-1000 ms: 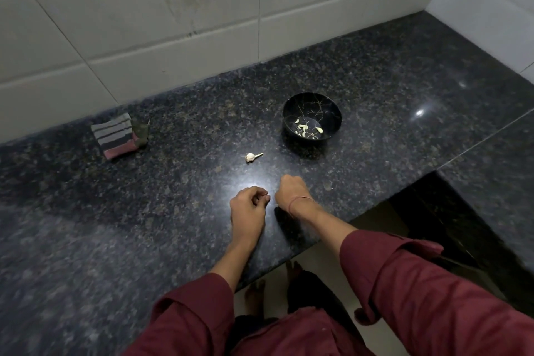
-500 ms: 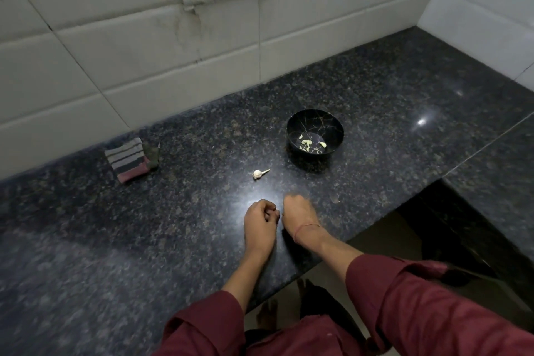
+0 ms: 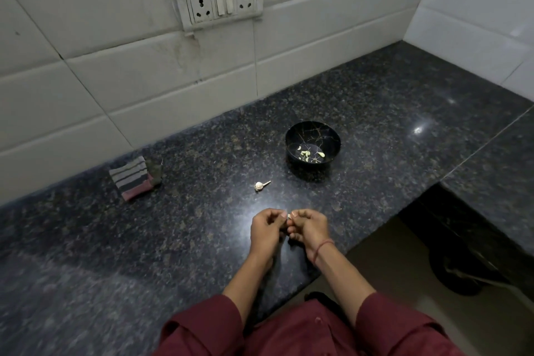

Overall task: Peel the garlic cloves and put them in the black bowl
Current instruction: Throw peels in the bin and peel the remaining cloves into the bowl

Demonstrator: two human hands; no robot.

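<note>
A black bowl [image 3: 313, 144] with gold veins stands on the dark granite counter [image 3: 173, 240], holding several pale peeled cloves. A small garlic piece with a stalk [image 3: 260, 185] lies loose on the counter, left and in front of the bowl. My left hand [image 3: 265, 230] and my right hand [image 3: 309, 228] meet just above the counter near its front edge. Between their fingertips they pinch a small pale garlic clove [image 3: 288, 216]. Most of the clove is hidden by the fingers.
A folded striped cloth [image 3: 134, 177] lies at the left near the tiled wall. A socket and switch panel [image 3: 221, 2] is on the wall. The counter steps down at the right, with a dark gap [image 3: 462, 240] and floor below.
The view has tilted up, showing more wall and the socket panel. My two hands have come together, fingertips now touching around the clove.
</note>
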